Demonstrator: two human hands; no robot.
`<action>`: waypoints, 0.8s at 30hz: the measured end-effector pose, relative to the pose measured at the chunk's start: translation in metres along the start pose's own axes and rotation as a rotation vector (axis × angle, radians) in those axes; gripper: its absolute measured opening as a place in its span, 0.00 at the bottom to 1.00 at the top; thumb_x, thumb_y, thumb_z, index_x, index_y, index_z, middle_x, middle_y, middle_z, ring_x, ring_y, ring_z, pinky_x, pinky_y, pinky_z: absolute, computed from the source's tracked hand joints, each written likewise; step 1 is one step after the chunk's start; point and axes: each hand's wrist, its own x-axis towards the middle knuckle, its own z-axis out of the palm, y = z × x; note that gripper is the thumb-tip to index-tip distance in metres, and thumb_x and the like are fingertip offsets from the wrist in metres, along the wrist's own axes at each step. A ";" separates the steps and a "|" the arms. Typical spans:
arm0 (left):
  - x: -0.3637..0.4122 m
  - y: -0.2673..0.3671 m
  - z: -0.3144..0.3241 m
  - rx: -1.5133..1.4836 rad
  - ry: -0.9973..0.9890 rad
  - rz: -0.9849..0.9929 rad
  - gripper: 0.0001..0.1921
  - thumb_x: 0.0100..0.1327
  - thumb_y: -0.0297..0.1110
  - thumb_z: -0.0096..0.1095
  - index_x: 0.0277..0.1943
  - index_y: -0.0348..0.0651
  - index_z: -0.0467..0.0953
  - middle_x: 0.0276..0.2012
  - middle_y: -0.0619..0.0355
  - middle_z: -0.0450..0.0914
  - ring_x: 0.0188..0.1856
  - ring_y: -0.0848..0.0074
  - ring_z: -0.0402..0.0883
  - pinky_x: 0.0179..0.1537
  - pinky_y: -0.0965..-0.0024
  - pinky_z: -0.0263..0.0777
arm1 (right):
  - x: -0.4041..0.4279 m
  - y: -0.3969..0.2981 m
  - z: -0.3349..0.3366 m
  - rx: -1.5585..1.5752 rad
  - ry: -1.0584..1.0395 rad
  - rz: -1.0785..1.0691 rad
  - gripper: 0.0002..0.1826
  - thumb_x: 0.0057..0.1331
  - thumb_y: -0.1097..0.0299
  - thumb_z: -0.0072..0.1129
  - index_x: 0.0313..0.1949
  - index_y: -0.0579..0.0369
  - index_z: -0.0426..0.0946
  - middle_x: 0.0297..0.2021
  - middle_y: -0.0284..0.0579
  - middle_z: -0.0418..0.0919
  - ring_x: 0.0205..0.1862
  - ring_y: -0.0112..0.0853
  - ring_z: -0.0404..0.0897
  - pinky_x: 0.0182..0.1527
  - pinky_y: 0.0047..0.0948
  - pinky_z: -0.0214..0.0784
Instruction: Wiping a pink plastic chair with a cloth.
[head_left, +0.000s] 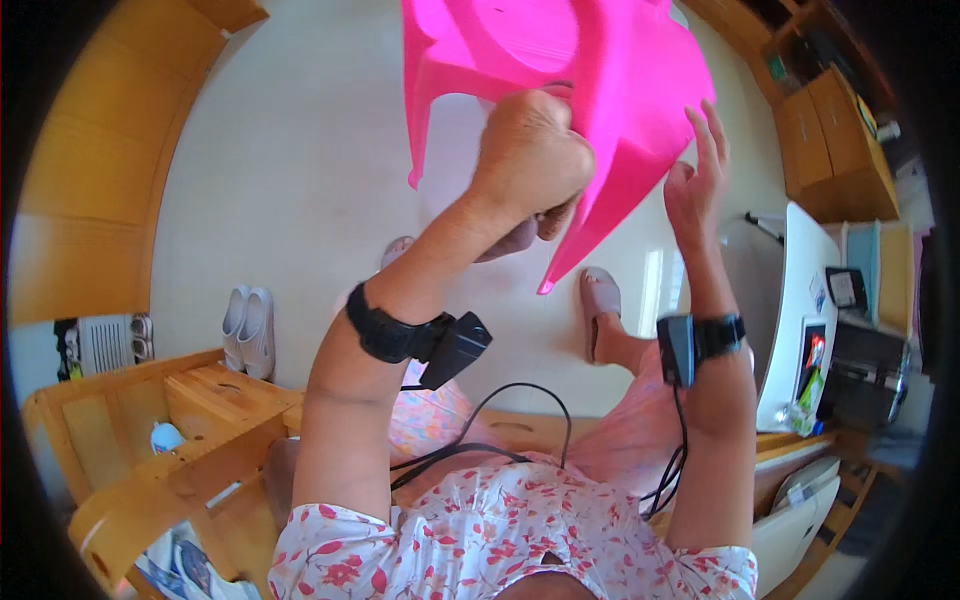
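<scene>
A bright pink plastic chair or stool (637, 82) is tipped in front of me, its legs pointing towards me and downwards. My left hand (532, 154) is closed in a fist at its near side, overlapping a pink leg; something brownish-purple (514, 240) shows below the fist, and what the fingers hold is hidden. My right hand (701, 169) has its fingers spread at the right edge of the pink plastic, the fingertips touching or very near it. Each forearm wears a black strap with a device and a cable.
Pale sandals (259, 330) stand on the floor at left, near an open wooden drawer unit (195, 420). Wooden cabinets (840, 142) line the upper right. A white table (799, 300) at right carries small items. My slippered foot (600, 292) rests below the pink leg. Black cables cross my lap.
</scene>
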 end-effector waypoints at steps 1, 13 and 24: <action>0.005 -0.003 0.003 0.078 0.041 0.043 0.05 0.39 0.23 0.51 0.14 0.36 0.72 0.11 0.45 0.72 0.14 0.62 0.74 0.21 0.63 0.69 | -0.001 -0.011 -0.006 0.007 0.000 -0.027 0.29 0.54 0.66 0.54 0.56 0.54 0.61 0.59 0.52 0.59 0.61 0.48 0.57 0.60 0.46 0.50; 0.028 0.012 0.043 0.101 0.262 0.262 0.08 0.45 0.32 0.57 0.29 0.41 0.78 0.29 0.50 0.78 0.32 0.57 0.77 0.35 0.60 0.71 | -0.027 -0.059 0.035 0.176 0.049 0.120 0.51 0.44 0.65 0.66 0.60 0.68 0.41 0.52 0.61 0.59 0.55 0.50 0.59 0.60 0.46 0.42; 0.040 0.021 0.059 0.010 0.298 0.328 0.05 0.43 0.25 0.54 0.25 0.35 0.75 0.32 0.50 0.76 0.32 0.57 0.76 0.35 0.60 0.70 | -0.017 -0.029 0.004 0.525 -0.133 0.083 0.31 0.58 0.71 0.47 0.59 0.59 0.49 0.52 0.46 0.61 0.53 0.32 0.63 0.55 0.32 0.54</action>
